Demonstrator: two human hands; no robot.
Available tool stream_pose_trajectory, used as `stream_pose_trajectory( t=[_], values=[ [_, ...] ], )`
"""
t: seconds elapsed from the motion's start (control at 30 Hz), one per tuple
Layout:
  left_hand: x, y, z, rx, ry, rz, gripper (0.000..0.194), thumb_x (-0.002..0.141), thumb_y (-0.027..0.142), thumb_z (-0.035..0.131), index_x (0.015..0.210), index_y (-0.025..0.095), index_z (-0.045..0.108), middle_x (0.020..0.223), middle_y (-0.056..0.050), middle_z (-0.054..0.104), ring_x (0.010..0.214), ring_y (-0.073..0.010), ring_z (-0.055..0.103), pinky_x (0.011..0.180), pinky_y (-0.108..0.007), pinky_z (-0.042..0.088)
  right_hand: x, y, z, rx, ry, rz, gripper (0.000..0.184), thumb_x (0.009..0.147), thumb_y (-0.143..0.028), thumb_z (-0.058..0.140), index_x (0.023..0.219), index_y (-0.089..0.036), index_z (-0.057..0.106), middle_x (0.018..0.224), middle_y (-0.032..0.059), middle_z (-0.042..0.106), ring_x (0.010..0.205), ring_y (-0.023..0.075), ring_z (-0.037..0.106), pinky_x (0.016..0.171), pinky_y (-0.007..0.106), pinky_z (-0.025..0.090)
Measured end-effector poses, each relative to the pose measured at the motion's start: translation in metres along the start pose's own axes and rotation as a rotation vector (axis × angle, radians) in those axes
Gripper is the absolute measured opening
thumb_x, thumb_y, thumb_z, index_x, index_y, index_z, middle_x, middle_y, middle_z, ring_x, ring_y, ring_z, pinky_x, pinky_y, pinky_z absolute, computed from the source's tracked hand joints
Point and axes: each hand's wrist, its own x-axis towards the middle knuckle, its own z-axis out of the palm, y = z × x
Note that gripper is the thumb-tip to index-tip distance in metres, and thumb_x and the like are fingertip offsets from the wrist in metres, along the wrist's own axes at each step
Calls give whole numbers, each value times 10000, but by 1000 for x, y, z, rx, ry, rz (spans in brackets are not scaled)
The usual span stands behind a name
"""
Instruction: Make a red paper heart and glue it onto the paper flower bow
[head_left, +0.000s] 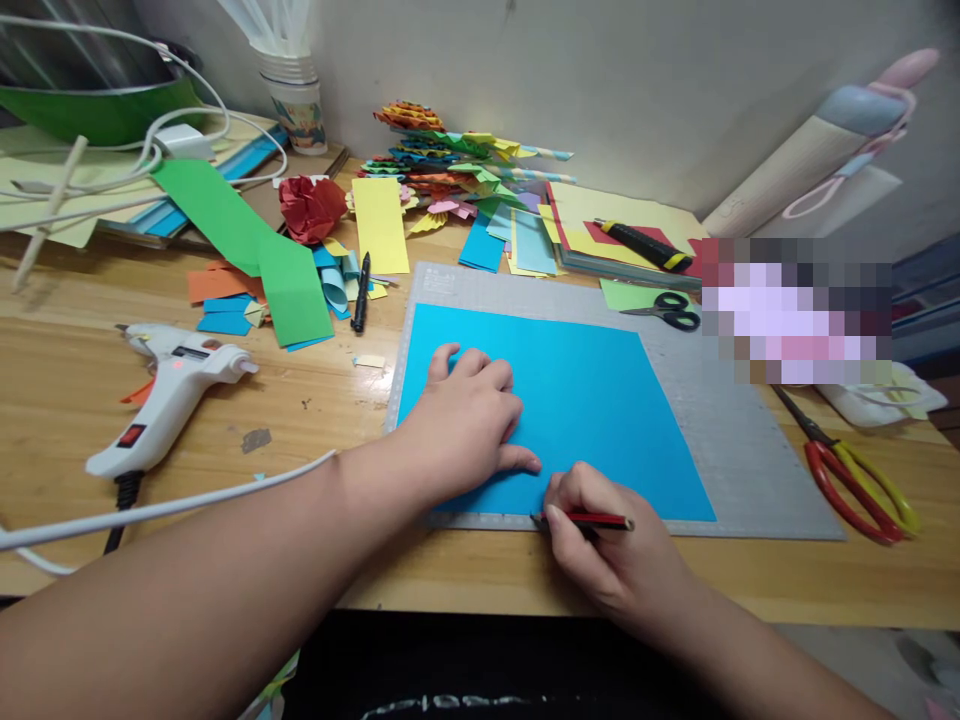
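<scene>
wooden bench (465, 575); left hand (469, 425), fingers loosely spread, empty, likely steadies blue sheet (592, 400); right fingers (585, 488) pinch pencil (606, 521) low, probably for control.

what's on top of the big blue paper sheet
The spread left hand rests on the large blue paper sheet; whatever is directly beneath that palm is covered.

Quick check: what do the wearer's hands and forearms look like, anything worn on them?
The left hand and right hand are ungloved, with no ring in sight. The left forearm and right forearm show no sleeve, watch or bracelet.
</scene>
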Motion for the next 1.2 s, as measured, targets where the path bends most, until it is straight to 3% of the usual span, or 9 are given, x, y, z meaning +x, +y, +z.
stream_pose_trajectory(
  t=[0.17,0.63,0.87,1.07,1.2],
  values=[
    [0,1,-1,0,-1,-8,439,724,623,648,635,193,650,921,-36,579,1010,-273,449,1012,-553,162,-2,5,3,95,127,2,153,899,-179,433,759,-230,395,653,-32,485,574,120,499,534,253,405],
    [1,0,0,-11,-12,-5,442,731,622,643,646,188,655,941,-37,579,1025,-277,448,1005,-566,169,1,-3,-1,-23,14,0,187,872,-169,414,704,-230,358,603,-27,495,517,111,431,502,252,349],
    [1,2,-2,-6,-13,-12,443,714,623,658,633,188,641,925,-35,575,1011,-272,450,1012,-559,170,0,1,2,60,137,13,158,882,-181,438,739,-229,392,637,-26,507,553,121,497,524,251,404],
    [1,1,-1,-4,-15,-9,437,712,619,663,634,190,641,924,-35,575,1009,-273,447,1003,-557,172,-2,-1,2,-12,54,-1,188,877,-171,425,708,-230,364,614,-33,491,522,115,445,509,249,365],
    [0,0,0,-9,6,0,444,722,630,645,640,194,652,918,-35,569,1016,-275,444,1006,-554,172,-1,1,-1,96,48,22,186,888,-182,437,710,-224,403,637,-17,504,556,126,473,530,262,392]
  ],
)
